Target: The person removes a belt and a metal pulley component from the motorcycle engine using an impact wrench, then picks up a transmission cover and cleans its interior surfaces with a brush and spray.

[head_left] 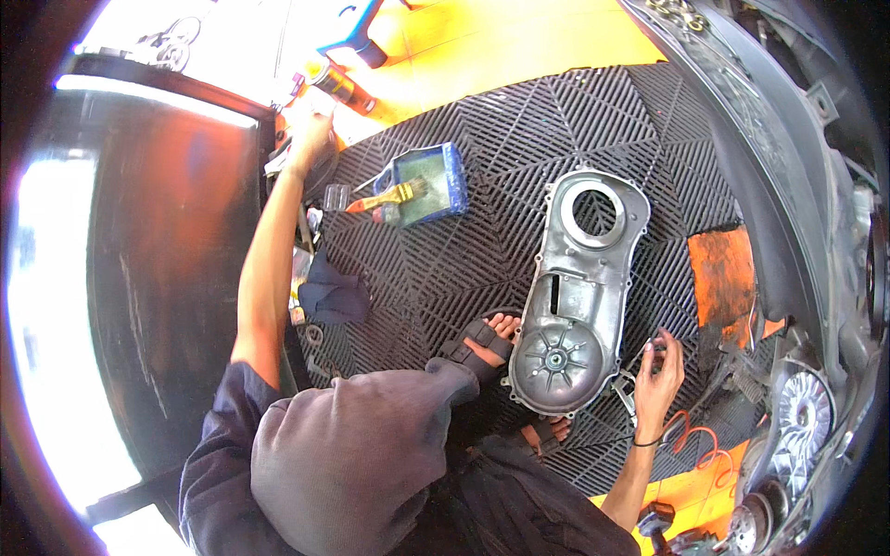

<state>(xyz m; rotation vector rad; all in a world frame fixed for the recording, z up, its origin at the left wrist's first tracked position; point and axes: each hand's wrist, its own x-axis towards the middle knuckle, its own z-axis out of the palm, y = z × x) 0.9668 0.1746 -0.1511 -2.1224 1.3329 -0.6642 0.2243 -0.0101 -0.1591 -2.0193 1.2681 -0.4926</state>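
Note:
My left hand (312, 132) reaches far forward to the upper left, beside a dark spray can (343, 88) with an orange band. Glare washes out its fingers, so whether it grips anything is unclear. My right hand (656, 375) hovers with bent fingers apart at the lower right of a long grey metal engine cover (584, 250). Just beside that hand is a small silver tool (627, 397), partly hidden. The cover lies on the black mat (501, 130), its ring-shaped opening at the far end and a round ribbed dome near my feet.
A blue-rimmed tray (454, 181) holds a paintbrush (394, 195) left of the cover. A dark cloth (332, 289) lies by the black cabinet (176, 204). Vehicle bodywork (769, 176) lines the right, with a red coiled hose (709, 449) and a power tool (654, 521) below.

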